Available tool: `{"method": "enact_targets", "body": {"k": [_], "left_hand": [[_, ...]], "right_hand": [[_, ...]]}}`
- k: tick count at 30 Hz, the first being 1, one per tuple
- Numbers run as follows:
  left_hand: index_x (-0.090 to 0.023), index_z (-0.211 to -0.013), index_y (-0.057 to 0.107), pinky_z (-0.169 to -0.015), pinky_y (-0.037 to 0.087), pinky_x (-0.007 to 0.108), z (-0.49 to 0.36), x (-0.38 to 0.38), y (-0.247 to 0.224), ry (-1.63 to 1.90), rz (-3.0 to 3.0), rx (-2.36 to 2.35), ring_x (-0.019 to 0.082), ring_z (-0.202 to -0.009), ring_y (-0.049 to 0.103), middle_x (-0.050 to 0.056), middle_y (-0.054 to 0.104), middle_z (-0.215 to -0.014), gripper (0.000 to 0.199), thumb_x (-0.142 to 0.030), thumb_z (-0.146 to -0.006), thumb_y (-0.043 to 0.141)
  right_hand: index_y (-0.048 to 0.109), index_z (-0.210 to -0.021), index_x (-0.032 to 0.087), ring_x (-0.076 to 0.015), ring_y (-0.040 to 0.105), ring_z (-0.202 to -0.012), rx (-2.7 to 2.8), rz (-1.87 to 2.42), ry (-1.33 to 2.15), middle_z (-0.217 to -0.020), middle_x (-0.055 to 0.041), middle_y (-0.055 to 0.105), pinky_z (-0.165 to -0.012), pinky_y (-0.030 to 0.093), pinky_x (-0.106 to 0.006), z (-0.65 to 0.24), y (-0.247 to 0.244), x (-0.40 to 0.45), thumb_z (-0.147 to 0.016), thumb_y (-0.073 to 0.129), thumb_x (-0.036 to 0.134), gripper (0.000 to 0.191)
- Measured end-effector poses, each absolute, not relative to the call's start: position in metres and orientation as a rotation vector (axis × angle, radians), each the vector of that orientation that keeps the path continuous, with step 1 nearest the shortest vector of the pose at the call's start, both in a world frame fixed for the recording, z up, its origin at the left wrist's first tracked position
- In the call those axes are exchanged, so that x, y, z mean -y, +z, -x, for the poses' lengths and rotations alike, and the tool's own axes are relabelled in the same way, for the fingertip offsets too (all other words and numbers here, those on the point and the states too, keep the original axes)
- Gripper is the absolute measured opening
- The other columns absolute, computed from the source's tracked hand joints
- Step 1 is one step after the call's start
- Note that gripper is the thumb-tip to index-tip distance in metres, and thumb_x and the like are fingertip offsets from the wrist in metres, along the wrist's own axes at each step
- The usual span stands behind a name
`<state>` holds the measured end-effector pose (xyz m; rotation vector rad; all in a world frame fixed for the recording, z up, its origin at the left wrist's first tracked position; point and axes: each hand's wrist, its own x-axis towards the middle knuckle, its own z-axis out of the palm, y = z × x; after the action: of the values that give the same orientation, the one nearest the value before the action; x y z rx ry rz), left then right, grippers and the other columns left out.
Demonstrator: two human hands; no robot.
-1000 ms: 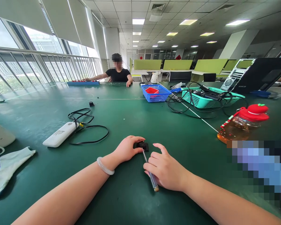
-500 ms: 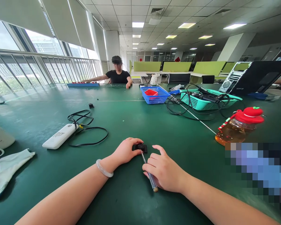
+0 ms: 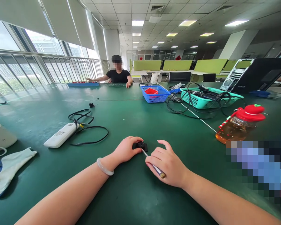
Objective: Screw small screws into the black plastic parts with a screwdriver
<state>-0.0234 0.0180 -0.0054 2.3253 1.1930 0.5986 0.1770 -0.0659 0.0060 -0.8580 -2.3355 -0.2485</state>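
On the green table (image 3: 131, 200), a small black block-like part (image 3: 142, 146) lies between the thumb and fingers of my left hand (image 3: 127, 150), which is closed on it. A pale bangle circles that wrist. My right hand (image 3: 170, 164) grips a screwdriver (image 3: 157, 169) by its clear handle, index finger lifted away. The metal shaft points up and left, its tip at the near side of the black part; whether it sits in a screw is too small to tell.
A white power strip (image 3: 61, 135) with black cable lies left, past a glove (image 3: 14, 167). Right stands a red-lidded bottle (image 3: 240, 125). Farther back are a blue basket (image 3: 155, 94), a teal basket (image 3: 201, 101) with cables, and a computer case (image 3: 257, 76). A person (image 3: 118, 75) sits opposite.
My right hand has moved slightly right and up, swinging the screwdriver's handle end rightward, so the tool lies more slanted. My left hand stays on the black part.
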Motion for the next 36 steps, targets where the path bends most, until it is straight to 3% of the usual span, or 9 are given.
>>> {"method": "enact_targets", "body": {"k": [24, 36], "left_hand": [[-0.028, -0.115, 0.063, -0.096, 0.048, 0.036, 0.0228, -0.0168, -0.0037, 0.585, -2.318, -1.218, 0.022, -0.106, 0.061, 0.002, 0.067, -0.114, 0.036, -0.027, -0.078, 0.066], [-0.026, -0.117, 0.062, -0.094, 0.050, 0.036, 0.0226, -0.0177, -0.0052, 0.602, -2.272, -1.215, 0.022, -0.101, 0.064, 0.004, 0.068, -0.110, 0.041, -0.033, -0.077, 0.069]], "right_hand": [[0.060, -0.079, 0.021, -0.0123, 0.045, -0.065, 2.389, 0.906, -0.349, -0.065, 0.0033, 0.053, -0.108, 0.023, -0.047, -0.1755, -0.0022, 0.0663, -0.086, 0.052, 0.014, 0.013], [0.063, -0.085, 0.022, -0.0134, 0.053, -0.068, 2.281, 0.956, -0.284, -0.070, 0.0013, 0.060, -0.106, 0.026, -0.048, -0.1785, 0.0037, 0.0654, -0.088, 0.051, 0.014, 0.015]]}}
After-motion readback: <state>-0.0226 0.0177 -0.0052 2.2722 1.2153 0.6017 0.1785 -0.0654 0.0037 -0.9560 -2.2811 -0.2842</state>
